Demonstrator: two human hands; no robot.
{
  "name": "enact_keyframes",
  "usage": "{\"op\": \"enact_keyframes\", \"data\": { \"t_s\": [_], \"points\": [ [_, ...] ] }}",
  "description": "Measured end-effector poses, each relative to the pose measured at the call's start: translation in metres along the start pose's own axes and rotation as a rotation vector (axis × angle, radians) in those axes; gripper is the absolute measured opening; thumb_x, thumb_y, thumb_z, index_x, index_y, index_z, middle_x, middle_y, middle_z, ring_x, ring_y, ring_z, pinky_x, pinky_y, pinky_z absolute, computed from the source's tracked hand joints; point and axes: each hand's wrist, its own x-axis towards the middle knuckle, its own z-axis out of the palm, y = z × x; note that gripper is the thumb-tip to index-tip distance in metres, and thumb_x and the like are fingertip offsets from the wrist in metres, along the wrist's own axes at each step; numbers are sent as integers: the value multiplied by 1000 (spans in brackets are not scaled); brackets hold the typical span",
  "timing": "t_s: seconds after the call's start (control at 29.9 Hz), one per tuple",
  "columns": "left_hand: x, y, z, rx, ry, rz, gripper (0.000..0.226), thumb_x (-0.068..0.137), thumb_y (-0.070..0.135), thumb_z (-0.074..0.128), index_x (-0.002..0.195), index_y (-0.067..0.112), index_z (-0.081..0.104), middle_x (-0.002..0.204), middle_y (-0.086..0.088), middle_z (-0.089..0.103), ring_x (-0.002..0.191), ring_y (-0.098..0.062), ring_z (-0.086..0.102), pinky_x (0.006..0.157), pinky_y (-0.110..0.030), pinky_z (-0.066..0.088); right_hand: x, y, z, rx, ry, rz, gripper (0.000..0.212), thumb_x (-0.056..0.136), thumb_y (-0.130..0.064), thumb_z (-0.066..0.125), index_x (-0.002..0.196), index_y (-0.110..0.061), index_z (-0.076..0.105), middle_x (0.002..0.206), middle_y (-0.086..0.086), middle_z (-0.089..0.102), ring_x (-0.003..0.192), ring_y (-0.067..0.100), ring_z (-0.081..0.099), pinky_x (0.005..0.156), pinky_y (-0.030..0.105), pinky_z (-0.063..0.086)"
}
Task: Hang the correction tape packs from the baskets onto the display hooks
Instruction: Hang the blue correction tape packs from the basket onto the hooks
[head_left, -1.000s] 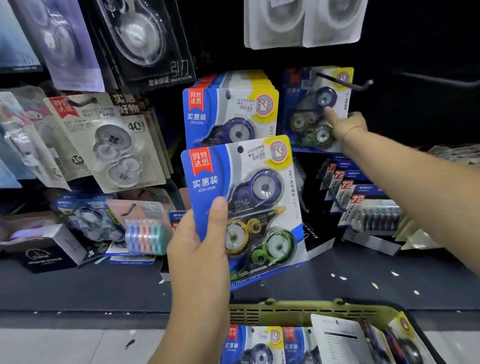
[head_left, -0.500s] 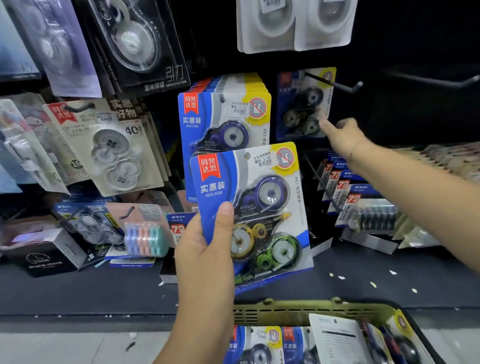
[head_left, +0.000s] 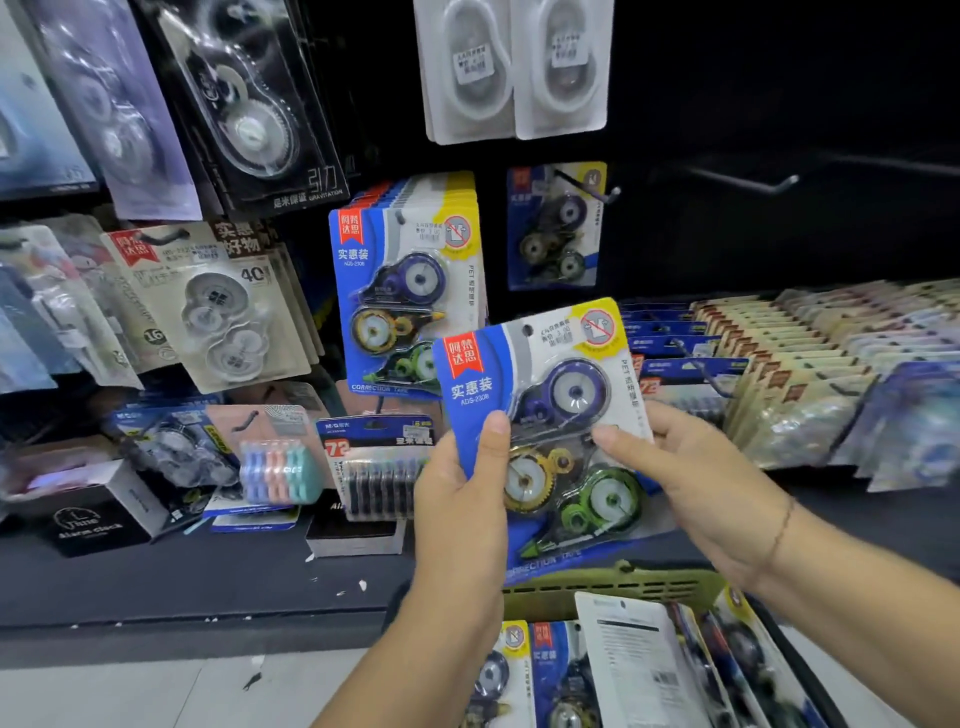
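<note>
Held pack: a blue-carded correction tape pack (head_left: 550, 374) with purple, yellow and green dispensers under a clear blister. It faces the camera just right of centre, its top leaning toward 11 o'clock.
Left hand: the left hand (head_left: 462, 514) grips the pack's lower left edge. The thumb is pressed flat on the card front and the fingers are hidden behind it. The pack rises from this hand toward 1 o'clock.
Right hand: the right hand (head_left: 696, 483) holds the right edge, thumb laid across the blister, fingers curled behind. The pack lies at 9 o'clock from this hand.
Basket: a green basket (head_left: 613, 584) sits at 6 o'clock, just below the held pack. More basket packs (head_left: 545, 670) lie in it, one turned white side up.
Hung stack: matching packs (head_left: 405, 291) hang at 11 o'clock from the held one, whose corner overlaps the front card.
Lone pack: a single pack (head_left: 553, 228) hangs on its hook at 12 o'clock, well back in shadow.
Display hook: a metal hook (head_left: 748, 182) juts from the dark panel at 2 o'clock.
</note>
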Motion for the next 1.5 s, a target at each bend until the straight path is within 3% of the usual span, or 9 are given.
{"op": "enact_keyframes", "data": {
  "t_s": [0.07, 0.17, 0.3, 0.47, 0.7, 0.97, 1.17, 1.4, 1.5],
  "points": [
    [-2, 3, 5, 105, 8, 78, 34, 82, 51, 59, 103, 26, 67, 104, 0, 77, 103, -23, 71, 98, -50, 54, 6, -3, -8, 3, 72, -85, 41, 72, -37, 67, 110, -20, 68, 105, -4, 75, 101, 16, 70, 82, 29, 56],
    [17, 22, 2, 409, 18, 386, 37, 92, 55, 54, 123, 34, 57, 128, 13, 64, 119, 2, 57, 107, -28, 44, 21, -16, -30, -60, 223, -224, 29, 78, -36, 71, 102, -20, 68, 102, 4, 75, 95, 21, 71, 77, 37, 57],
    [79, 56, -9, 1056, 92, 818, 59, 103, 40, 49, 153, 9, 39, 161, -13, 33, 152, -28, 24, 124, -40, 16, 43, -38, -58, -150, 380, -299, 11, 88, -34, 70, 91, -23, 68, 95, 5, 74, 94, 28, 70, 85, 56, 55],
    [137, 82, -13, 1498, 121, 829, 64, 104, 48, 42, 158, 17, 28, 169, -16, 7, 156, -33, 5, 125, -42, -1, 66, -46, -64, -187, 425, -272, 12, 89, -35, 69, 86, -23, 67, 97, 7, 73, 97, 30, 68, 88, 54, 54],
    [152, 74, -10, 1366, 98, 801, 64, 102, 45, 51, 158, 20, 32, 168, -18, 3, 155, -35, 10, 124, -48, 19, 91, -48, -65, -182, 459, -248, 14, 88, -34, 69, 87, -20, 68, 98, 8, 73, 97, 31, 68, 91, 53, 53],
    [158, 61, -7, 1310, 158, 838, 64, 104, 50, 42, 160, 25, 23, 168, -20, 5, 157, -34, -1, 125, -41, 1, 146, -33, -66, -259, 481, -186, 30, 91, -39, 64, 91, -10, 69, 93, 5, 68, 83, 19, 58, 74, 33, 46],
    [166, 51, -7, 1262, 192, 919, 63, 104, 49, 45, 159, 22, 27, 167, -22, 11, 156, -36, 5, 125, -45, 4, 226, -25, -54, -341, 471, -98, 37, 95, -44, 58, 106, -10, 67, 97, 5, 66, 95, 26, 57, 79, 31, 41],
    [172, 46, -9, 1212, 185, 954, 68, 100, 55, 34, 159, 23, 27, 167, -20, 11, 156, -37, 5, 126, -47, 5, 307, -24, -45, -386, 509, 26, 63, 94, -53, 54, 126, 2, 57, 126, 20, 60, 115, 38, 57, 99, 46, 47],
    [174, 44, -10, 1210, 186, 963, 68, 99, 56, 33, 159, 23, 26, 167, -20, 11, 156, -36, 5, 126, -47, 5, 328, -24, -46, -400, 529, 63, 70, 93, -56, 54, 130, 3, 52, 128, 20, 59, 116, 38, 57, 92, 41, 49]
  ]
}}
